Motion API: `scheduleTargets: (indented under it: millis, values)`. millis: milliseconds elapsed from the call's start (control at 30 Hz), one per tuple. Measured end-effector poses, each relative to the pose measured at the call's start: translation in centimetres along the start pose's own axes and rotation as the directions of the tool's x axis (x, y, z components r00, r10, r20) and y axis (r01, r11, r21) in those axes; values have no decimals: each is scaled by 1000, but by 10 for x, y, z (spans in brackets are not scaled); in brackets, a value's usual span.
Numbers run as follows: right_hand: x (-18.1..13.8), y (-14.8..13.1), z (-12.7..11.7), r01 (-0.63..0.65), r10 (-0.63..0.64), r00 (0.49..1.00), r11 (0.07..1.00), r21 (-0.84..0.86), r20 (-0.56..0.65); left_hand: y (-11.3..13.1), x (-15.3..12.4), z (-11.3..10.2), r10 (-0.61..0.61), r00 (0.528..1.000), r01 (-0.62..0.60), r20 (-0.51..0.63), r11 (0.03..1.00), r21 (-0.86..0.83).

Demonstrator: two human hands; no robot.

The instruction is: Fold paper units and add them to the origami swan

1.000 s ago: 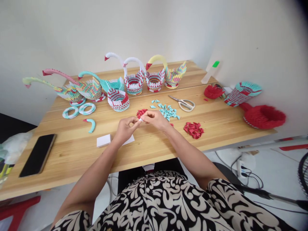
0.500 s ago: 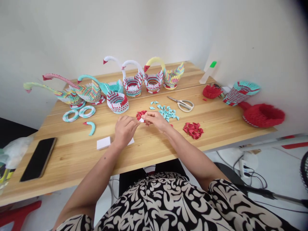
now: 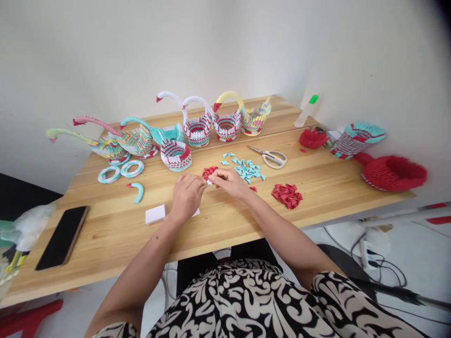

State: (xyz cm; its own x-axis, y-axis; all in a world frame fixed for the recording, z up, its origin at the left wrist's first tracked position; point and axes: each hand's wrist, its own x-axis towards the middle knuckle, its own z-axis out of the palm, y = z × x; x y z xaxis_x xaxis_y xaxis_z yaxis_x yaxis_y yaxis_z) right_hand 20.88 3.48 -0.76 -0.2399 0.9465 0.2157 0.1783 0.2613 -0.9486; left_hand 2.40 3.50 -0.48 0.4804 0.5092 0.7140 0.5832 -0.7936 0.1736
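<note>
My left hand (image 3: 186, 196) and my right hand (image 3: 229, 182) meet over the middle of the wooden table (image 3: 225, 220), fingertips pinching a small white paper piece (image 3: 209, 180) between them. Just behind the fingers lies a little heap of red folded pieces (image 3: 209, 172). To the right of my right hand are scattered teal folded pieces (image 3: 248, 169) and a bigger red pile (image 3: 287, 194). White paper slips (image 3: 155, 214) lie by my left wrist.
Several modular paper swans (image 3: 197, 126) and a small paper basket (image 3: 176, 154) line the back. Scissors (image 3: 271, 157), teal rings (image 3: 121, 171), a teal curved neck (image 3: 138, 190), a black phone (image 3: 63, 237), a red paper bowl (image 3: 392, 172) and a glue bottle (image 3: 307, 111) are also on the table.
My hands have lowered closer to the table while still working the white piece. The view has shifted slightly downward and to the left.
</note>
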Motion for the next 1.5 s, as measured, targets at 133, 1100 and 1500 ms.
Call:
scheduleTargets:
  millis: [133,1100,1500]
  values:
    - [-2,0,0,183,-192,981,960,-211,-21,1,-1,3,-300,948,317,110,922,-222]
    - [1,9,-3,168,-160,985,977,-132,68,-6,-2,5,-414,838,545,354,611,-574]
    - [3,17,3,220,-238,971,929,-296,-25,-9,-4,13,-453,841,534,294,779,-329]
